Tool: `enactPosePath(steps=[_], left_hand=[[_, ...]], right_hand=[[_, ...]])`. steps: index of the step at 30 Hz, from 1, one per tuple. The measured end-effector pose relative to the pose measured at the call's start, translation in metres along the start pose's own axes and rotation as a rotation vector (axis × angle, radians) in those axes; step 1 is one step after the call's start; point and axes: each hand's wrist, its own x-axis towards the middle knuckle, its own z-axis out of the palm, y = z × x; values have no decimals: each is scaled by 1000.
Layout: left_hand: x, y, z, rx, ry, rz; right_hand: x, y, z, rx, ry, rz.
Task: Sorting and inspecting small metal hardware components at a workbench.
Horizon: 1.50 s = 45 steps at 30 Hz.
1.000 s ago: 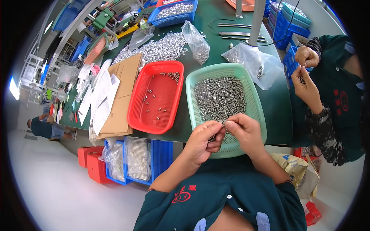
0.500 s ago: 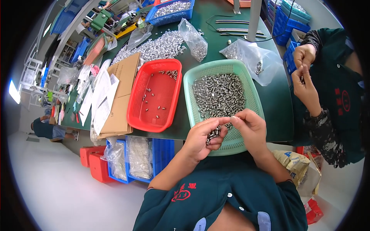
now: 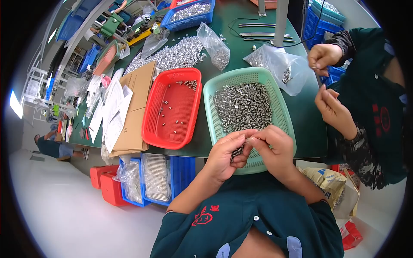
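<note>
Where visible, parts [image 3: 236, 154] in left hand [image 3: 222, 158]

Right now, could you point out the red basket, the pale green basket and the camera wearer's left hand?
Red basket [image 3: 181, 104]: head view, on its bare floor.
Pale green basket [image 3: 280, 116]: head view, on its right inner wall.
Left hand [image 3: 222, 158]: head view, mid-hand.

Green table [image 3: 310, 139], red basket [image 3: 170, 124], mint basket [image 3: 282, 112], cardboard [image 3: 136, 115], loose silver parts [image 3: 185, 50], metal rods [image 3: 258, 25]
</note>
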Motion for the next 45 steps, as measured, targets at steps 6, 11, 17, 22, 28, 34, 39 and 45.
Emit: enactPosePath(steps=[6,11,17,22,28,34,39,45], left_hand=[[-5,2,3,38,64,64],[-3,2,0,26,25,45],[-3,-1,2,70,-8,70],[-3,2,2,60,68,34],[-4,7,-2,78,157,49],[0,0,-9,-29,-5,-8],[-1,-1,-4,-78,-51,5],[-3,-2,-6,-79,-96,23]], right_hand=[[5,-7,-2,-193,18,-174],[-1,3,2,44,-17,48],[-6,10,9,513,-20,492],[-4,21,-3,652,73,663],[11,2,-15,-482,95,-136],[1,0,-7,116,32,245],[-4,5,1,264,-2,284],[-6,6,2,274,18,271]])
